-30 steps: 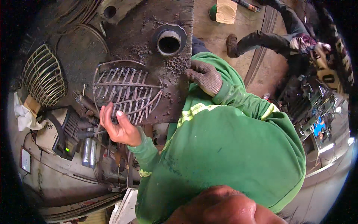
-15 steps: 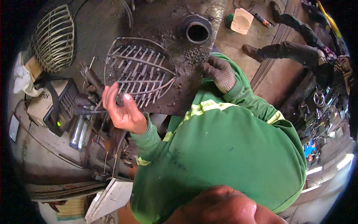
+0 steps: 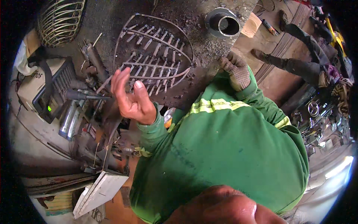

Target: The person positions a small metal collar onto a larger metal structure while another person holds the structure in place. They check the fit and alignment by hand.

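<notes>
Metal frame (image 3: pixel 150 65), long bars crosswise, lies just beyond the nearer, loosely spread left hand (image 3: pixel 134 99); curled right hand (image 3: pixel 237 71), grip unclear.

Only one bit of lettering (image 3: pixel 36 75) can really be made out here: a short run of dark, blocky capitals on the pale side of the box (image 3: pixel 39 89). It's set right beside the box's black handle (image 3: pixel 46 76) and is seen at a slant, bent a bit by the lens. Low on the box's dark face a small green light (image 3: pixel 49 108) is lit, but whether any digits are shown there can't be told, too tiny and blurry.
</notes>
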The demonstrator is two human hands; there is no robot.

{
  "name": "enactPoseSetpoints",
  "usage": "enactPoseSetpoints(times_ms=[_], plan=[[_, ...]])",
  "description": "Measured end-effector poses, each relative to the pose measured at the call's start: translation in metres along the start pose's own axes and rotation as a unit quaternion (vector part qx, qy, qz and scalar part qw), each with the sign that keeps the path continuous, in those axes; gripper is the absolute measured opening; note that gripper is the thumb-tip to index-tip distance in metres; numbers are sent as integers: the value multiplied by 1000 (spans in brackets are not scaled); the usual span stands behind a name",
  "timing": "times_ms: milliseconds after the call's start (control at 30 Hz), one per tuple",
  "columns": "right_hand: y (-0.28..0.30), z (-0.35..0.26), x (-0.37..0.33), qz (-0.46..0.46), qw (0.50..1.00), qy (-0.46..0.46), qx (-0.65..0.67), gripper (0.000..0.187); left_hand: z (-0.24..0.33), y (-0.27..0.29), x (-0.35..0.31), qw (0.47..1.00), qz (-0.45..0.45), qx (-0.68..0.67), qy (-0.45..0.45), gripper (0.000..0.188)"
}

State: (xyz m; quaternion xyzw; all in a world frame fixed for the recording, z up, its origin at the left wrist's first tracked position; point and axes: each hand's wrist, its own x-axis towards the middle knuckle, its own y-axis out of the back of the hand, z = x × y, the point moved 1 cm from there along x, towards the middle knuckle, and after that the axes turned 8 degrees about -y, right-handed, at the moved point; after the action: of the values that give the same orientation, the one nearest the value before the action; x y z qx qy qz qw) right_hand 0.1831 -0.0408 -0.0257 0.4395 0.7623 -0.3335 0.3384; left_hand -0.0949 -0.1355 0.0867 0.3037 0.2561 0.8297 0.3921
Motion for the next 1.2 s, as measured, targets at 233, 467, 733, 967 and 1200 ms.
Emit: enactPoseSetpoints(times_ms=[233,467,733,967,1200], plan=[[-10,-14,-6,7,1000,-5,16,24,-2,1,-3,1000,8,-15,3,32],[-16,-26,-10,-6,1000,7,28,23,-5,0,-4,1000,13,-26,-11,32],[-16,-22,-10,53,996,48,-60,21,7,1,-5,998,39,-45,-24,30],[-3,-4,1,-12,1000,1,26,22,41,0,-12,994,57,-86,30,35],[-8,-3,-1,-5,999,15,36,21,73,-50,-39,929,-186,-291,132,57]])
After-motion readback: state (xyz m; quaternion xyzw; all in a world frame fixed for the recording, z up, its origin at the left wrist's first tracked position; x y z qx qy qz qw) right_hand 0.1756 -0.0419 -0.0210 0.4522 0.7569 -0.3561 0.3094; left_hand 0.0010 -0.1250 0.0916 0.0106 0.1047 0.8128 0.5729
